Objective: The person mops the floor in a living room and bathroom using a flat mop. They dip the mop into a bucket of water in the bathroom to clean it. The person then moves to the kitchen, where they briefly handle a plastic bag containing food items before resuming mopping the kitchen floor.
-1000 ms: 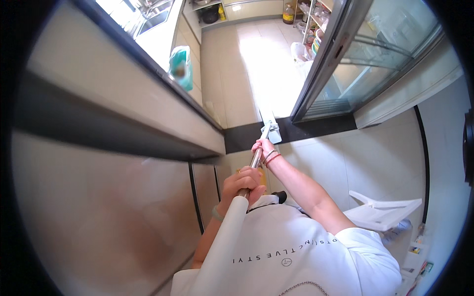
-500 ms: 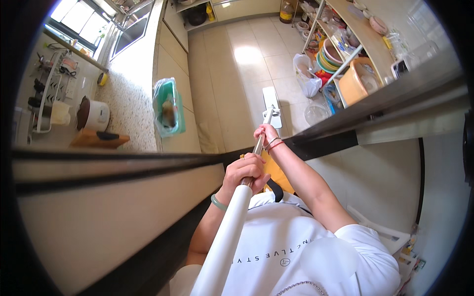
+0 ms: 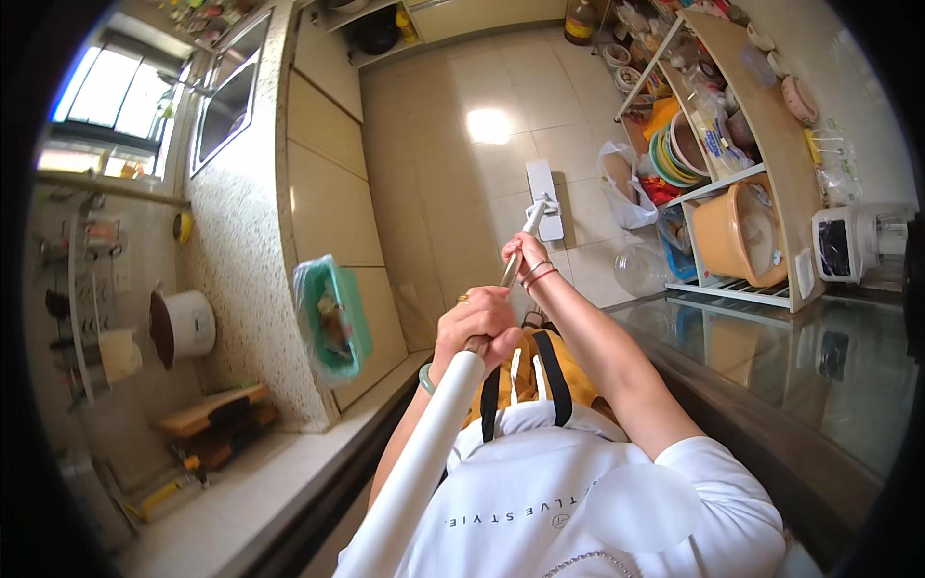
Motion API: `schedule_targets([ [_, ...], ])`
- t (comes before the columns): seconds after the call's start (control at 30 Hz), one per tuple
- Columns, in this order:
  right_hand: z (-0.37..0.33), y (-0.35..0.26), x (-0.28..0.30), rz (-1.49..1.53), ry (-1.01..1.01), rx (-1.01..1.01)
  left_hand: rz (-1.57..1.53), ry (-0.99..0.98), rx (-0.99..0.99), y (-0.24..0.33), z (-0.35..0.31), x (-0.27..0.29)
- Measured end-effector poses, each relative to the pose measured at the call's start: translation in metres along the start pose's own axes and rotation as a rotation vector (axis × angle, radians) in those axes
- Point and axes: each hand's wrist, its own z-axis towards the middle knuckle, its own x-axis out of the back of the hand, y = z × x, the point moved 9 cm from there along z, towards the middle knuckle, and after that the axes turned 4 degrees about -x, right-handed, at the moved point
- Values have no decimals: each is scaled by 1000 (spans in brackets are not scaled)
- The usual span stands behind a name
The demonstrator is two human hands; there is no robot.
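Observation:
Both hands grip one long white flat mop [image 3: 414, 472], whose pole runs from close to my body out toward the tiled floor. My left hand [image 3: 470, 328], with a ring and a pale green bangle, is wrapped round the metal section just past the thick white part of the pole. Farther down, my right hand [image 3: 525, 252] closes round the pole, a red cord and a bracelet on its wrist. Beyond it, the flat white mop head [image 3: 541, 178] lies on the floor tiles [image 3: 453, 183]. Its underside is hidden.
At the left, a green bin [image 3: 355, 323] with a plastic liner hangs on the cabinet front below the speckled counter [image 3: 246, 250]. On the right stands a shelf rack [image 3: 771, 125] with an orange tub [image 3: 723, 236]. A white plastic bag [image 3: 626, 188] hangs beside it.
My view has moved forward through the doorway into the kitchen, so the door frame has slipped back. The mop head sits slightly farther right in view. Both hands keep their grip.

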Motion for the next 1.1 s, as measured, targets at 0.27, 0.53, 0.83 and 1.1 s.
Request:
schedule_targets([
  [0.27, 119, -15, -84, -34, 38, 127, -83, 226, 161, -131, 45, 98],
  [0.53, 260, 6, -150, 11, -4, 110, -186, 657, 389, -296, 64, 246],
  [0.83, 330, 112, -184, -100, -48, -182, -299, 1194, 659, -435, -24, 387],
  [1.1, 358, 141, -170, -131, -6, -273, -469, 1409, 710, -488, -85, 428],
])
